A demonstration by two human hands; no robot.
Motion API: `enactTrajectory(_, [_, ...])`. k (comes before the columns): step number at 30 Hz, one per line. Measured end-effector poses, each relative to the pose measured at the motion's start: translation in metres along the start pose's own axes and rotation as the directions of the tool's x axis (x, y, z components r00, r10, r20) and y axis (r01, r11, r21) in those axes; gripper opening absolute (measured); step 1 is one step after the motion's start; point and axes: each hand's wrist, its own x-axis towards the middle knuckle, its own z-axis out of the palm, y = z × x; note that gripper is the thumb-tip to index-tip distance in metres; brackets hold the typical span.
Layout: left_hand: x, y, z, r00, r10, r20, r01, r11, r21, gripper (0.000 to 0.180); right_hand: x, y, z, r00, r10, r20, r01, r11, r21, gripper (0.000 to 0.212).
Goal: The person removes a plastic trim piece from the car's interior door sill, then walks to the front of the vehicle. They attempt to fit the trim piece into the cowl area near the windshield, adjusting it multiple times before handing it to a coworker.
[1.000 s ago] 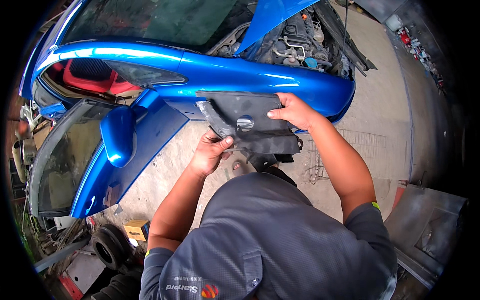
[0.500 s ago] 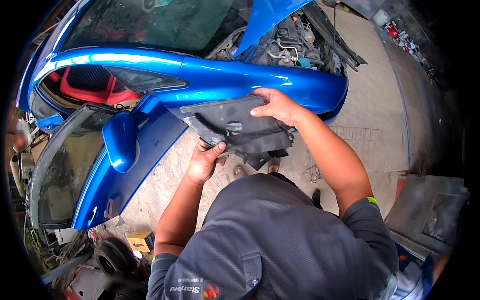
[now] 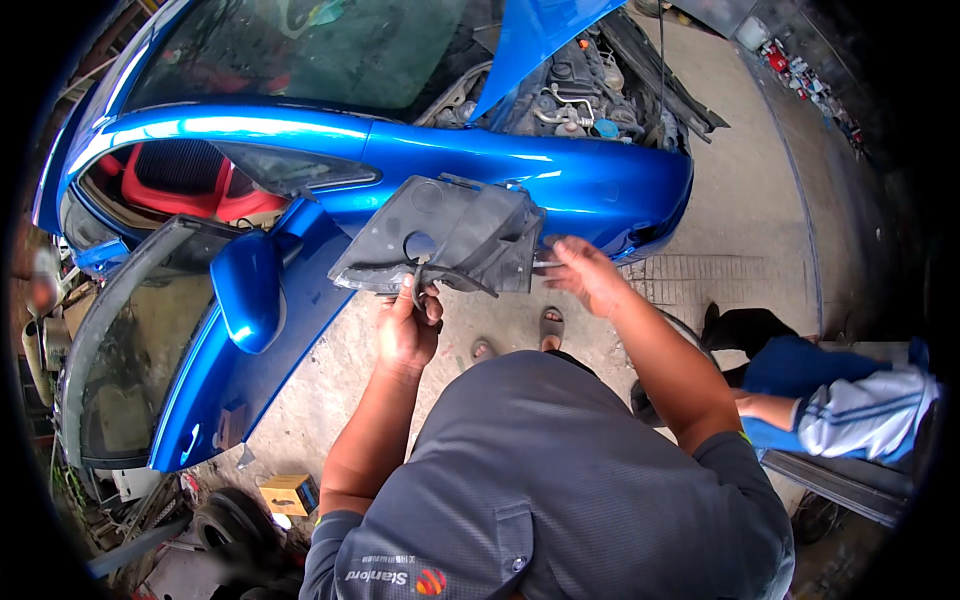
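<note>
A flat black plastic car panel [image 3: 465, 225] with a round hole hangs in the air in front of the blue fender. My left hand [image 3: 408, 325] grips its near edge, thumb on top and fingers curled underneath. Along that edge runs a black flexible strip [image 3: 455, 275], its end bent down by my left fingers. Just off the panel's right end is my right hand [image 3: 588, 277], fingers stretched out and slightly blurred, seemingly holding nothing. The panel's underside is hidden.
A blue car [image 3: 560, 165] stands ahead, its hood raised over the engine [image 3: 575, 90]. Its open door [image 3: 290, 310] with the mirror [image 3: 245, 290] juts out at left. A co-worker's arm in a blue-and-white sleeve [image 3: 860, 415] is at right. Tires [image 3: 228, 525] and a yellow box [image 3: 288, 494] lie lower left.
The panel has been turned and shifted left, showing its round hole clearly. My right hand has let go of it and moved down and right. A co-worker has come in at right.
</note>
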Motion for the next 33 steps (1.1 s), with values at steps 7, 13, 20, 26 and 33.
enactTrajectory(7, [-0.004,-0.006,0.028,0.993,0.055,-0.109,-0.050,0.998,0.045,0.024,-0.013,0.019,0.039,0.996,0.041,0.075,-0.042,0.999,0.010,0.039])
enactTrajectory(13, [-0.006,-0.011,0.022,0.992,0.130,0.001,-0.130,0.989,0.069,0.016,0.002,0.031,0.040,0.997,-0.046,0.059,0.043,0.997,0.057,0.028])
enactTrajectory(20, [-0.013,-0.003,0.018,0.981,0.173,0.083,-0.185,0.970,0.160,0.018,0.005,0.031,0.043,0.993,-0.023,0.116,0.014,0.997,0.074,0.029])
enactTrajectory(26, [-0.025,0.011,-0.008,0.990,0.047,0.135,-0.084,0.956,0.281,0.033,0.005,0.027,0.037,0.982,-0.040,0.187,0.017,0.992,0.124,0.030])
enactTrajectory(33, [-0.045,0.052,-0.040,0.977,0.174,0.121,-0.201,0.943,0.267,0.049,0.015,0.006,0.006,0.977,-0.051,0.207,0.035,0.996,0.080,0.034])
